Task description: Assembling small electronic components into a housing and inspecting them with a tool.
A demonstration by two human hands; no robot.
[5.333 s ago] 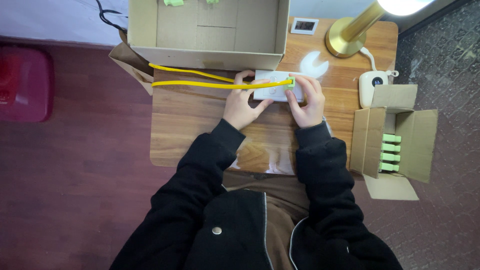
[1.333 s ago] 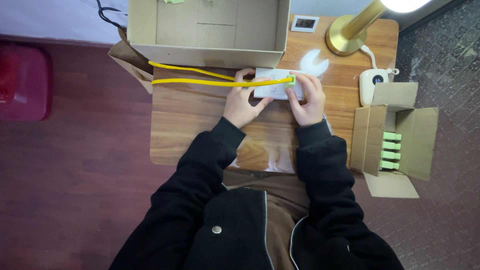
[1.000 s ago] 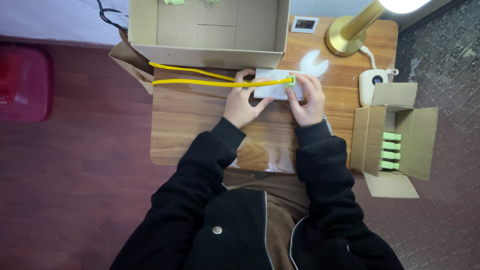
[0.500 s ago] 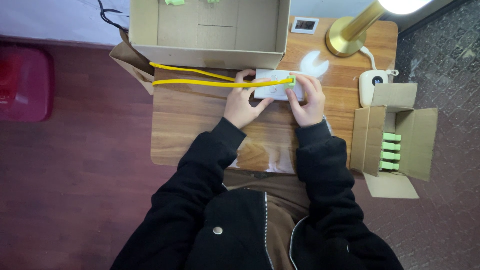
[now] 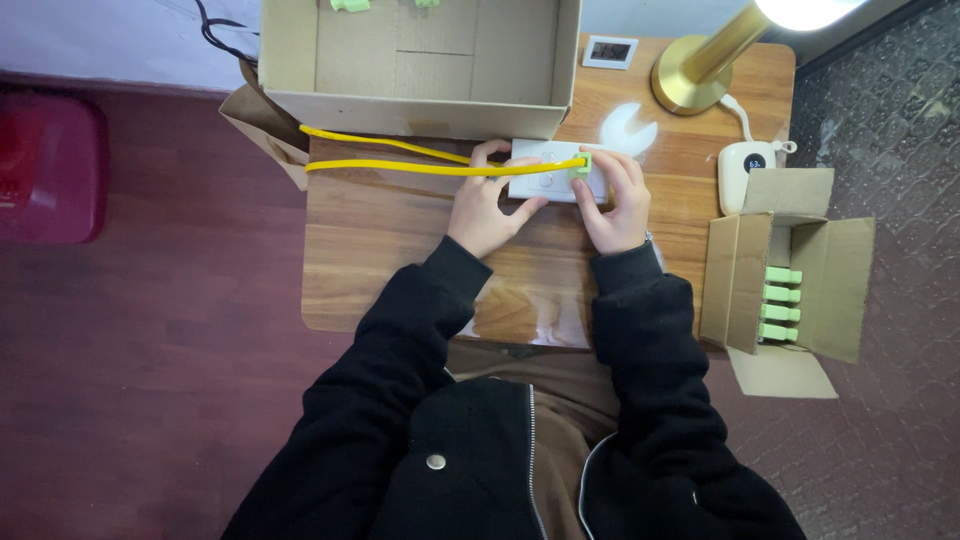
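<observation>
A white rectangular device (image 5: 548, 172) is lain flat on the wooden tabletop (image 5: 400, 250), at about 12 o'clock from the person's chest. It is gripped at its left end by the left hand (image 5: 487, 205), whose fingers are curled over the near and far edges. The right hand (image 5: 613, 192) is closed on the device's right end, where a small green connector (image 5: 582, 165) is pinched under the fingertips. From that connector a yellow cable (image 5: 430, 168) is run toward 9 o'clock across the device and off the tabletop's left side; a second yellow strand is seen just above it.

At 12 o'clock, touching the device's far edge, a large open cardboard box (image 5: 420, 60) is stood. A brass lamp base (image 5: 690, 85) is placed at 1 o'clock, with a small white gadget with a display (image 5: 745, 170) near it at 2 o'clock. At 3 o'clock, a smaller open cardboard carton (image 5: 795, 270) is seen, in which green connectors (image 5: 780, 303) are stacked in a row. A red object (image 5: 50, 165) is lain on the floor at 9 o'clock.
</observation>
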